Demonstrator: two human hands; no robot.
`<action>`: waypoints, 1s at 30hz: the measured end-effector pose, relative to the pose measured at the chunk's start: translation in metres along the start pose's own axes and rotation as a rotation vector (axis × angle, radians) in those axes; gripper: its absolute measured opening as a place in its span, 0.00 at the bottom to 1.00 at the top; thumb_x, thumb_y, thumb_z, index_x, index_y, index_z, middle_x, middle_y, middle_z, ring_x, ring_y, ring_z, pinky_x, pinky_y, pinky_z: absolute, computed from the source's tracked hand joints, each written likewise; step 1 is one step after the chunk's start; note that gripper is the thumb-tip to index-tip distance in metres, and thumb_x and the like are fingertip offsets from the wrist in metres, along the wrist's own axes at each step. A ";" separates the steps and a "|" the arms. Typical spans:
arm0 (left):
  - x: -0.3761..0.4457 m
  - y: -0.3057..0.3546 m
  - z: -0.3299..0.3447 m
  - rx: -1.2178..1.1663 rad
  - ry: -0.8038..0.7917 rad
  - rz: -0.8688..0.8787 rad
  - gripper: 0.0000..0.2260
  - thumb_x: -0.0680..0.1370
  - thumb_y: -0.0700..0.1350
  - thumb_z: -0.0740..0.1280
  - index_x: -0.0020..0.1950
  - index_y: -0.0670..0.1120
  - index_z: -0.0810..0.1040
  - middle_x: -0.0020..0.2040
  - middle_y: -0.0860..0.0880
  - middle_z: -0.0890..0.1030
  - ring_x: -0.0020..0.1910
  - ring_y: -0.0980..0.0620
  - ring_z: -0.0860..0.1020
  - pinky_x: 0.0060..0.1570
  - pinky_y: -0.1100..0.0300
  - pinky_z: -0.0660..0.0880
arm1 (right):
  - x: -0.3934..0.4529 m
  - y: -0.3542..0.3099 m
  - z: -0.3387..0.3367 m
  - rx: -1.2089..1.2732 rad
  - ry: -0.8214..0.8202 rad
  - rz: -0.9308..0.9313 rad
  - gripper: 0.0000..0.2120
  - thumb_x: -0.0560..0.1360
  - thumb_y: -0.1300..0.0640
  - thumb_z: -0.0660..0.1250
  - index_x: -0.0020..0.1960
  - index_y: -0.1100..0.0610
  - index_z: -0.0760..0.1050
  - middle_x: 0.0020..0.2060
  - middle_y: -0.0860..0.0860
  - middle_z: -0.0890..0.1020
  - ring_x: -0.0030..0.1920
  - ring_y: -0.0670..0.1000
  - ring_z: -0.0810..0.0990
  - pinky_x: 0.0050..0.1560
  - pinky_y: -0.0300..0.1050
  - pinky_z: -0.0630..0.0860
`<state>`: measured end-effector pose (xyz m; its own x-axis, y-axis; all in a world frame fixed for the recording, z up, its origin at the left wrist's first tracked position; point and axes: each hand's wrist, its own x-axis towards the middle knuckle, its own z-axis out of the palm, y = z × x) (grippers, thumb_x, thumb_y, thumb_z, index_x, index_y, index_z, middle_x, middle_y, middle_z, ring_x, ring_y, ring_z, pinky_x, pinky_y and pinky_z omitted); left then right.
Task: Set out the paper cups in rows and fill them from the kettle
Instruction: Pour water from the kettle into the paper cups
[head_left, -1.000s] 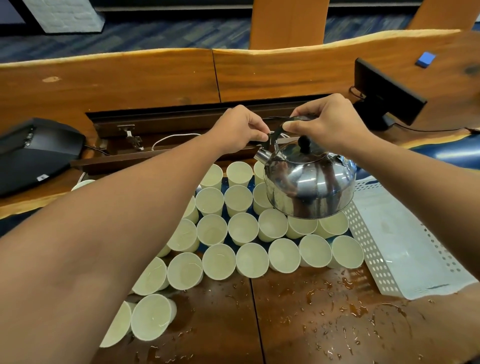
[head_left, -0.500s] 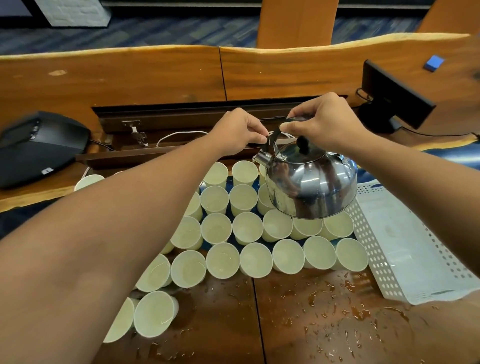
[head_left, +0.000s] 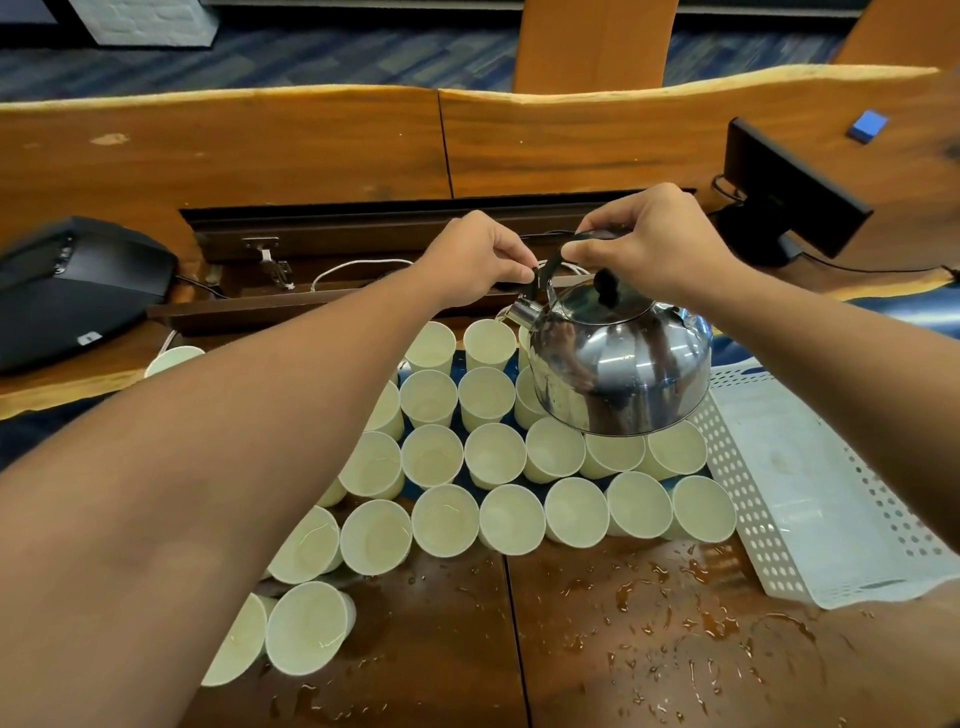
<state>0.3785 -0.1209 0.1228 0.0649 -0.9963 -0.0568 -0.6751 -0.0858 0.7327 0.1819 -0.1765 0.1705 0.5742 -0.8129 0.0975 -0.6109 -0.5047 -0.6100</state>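
Across the last second very little has shifted. The shiny steel kettle (head_left: 621, 364) hangs in the same spot right of centre, above the far right cups of the block. Its short spout (head_left: 521, 310) points left towards a far-row pale paper cup (head_left: 488, 344). The right hand (head_left: 655, 243) still curls round the black arched handle (head_left: 550, 262). The left hand (head_left: 475, 257) keeps pinching the black tab at the handle's spout end, probably the spout-cap lever. No stream of water can be made out, so whether pouring has begun is unclear.

The rows of paper cups (head_left: 447, 519) sit tightly packed across the middle of the frame; several nearer ones seem to hold water. Droplets spot the dark wooden worktop (head_left: 649, 649) at lower right, beside a white perforated plastic tray (head_left: 810, 499). The far rows likely remain to fill.
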 end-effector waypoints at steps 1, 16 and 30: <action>0.001 0.000 -0.001 0.005 0.000 0.003 0.08 0.78 0.45 0.71 0.56 0.50 0.85 0.51 0.54 0.82 0.53 0.56 0.77 0.54 0.59 0.73 | -0.001 0.001 -0.001 0.011 0.007 -0.002 0.11 0.72 0.45 0.74 0.45 0.53 0.84 0.38 0.51 0.85 0.42 0.49 0.83 0.46 0.51 0.81; 0.021 0.020 -0.001 0.007 -0.006 0.077 0.07 0.77 0.45 0.72 0.53 0.51 0.86 0.48 0.56 0.82 0.50 0.59 0.77 0.54 0.59 0.73 | -0.007 0.011 -0.025 0.066 0.076 0.014 0.11 0.72 0.46 0.74 0.45 0.53 0.85 0.39 0.52 0.85 0.43 0.51 0.83 0.47 0.49 0.79; 0.033 0.034 0.025 -0.017 -0.052 0.109 0.07 0.77 0.45 0.72 0.55 0.50 0.85 0.48 0.55 0.81 0.50 0.59 0.77 0.56 0.59 0.73 | -0.014 0.029 -0.039 -0.013 0.082 0.066 0.12 0.72 0.45 0.75 0.47 0.53 0.85 0.39 0.50 0.84 0.43 0.48 0.82 0.45 0.46 0.80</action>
<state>0.3393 -0.1567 0.1294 -0.0469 -0.9988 -0.0111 -0.6632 0.0228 0.7481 0.1348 -0.1913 0.1820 0.4864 -0.8652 0.1216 -0.6531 -0.4525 -0.6072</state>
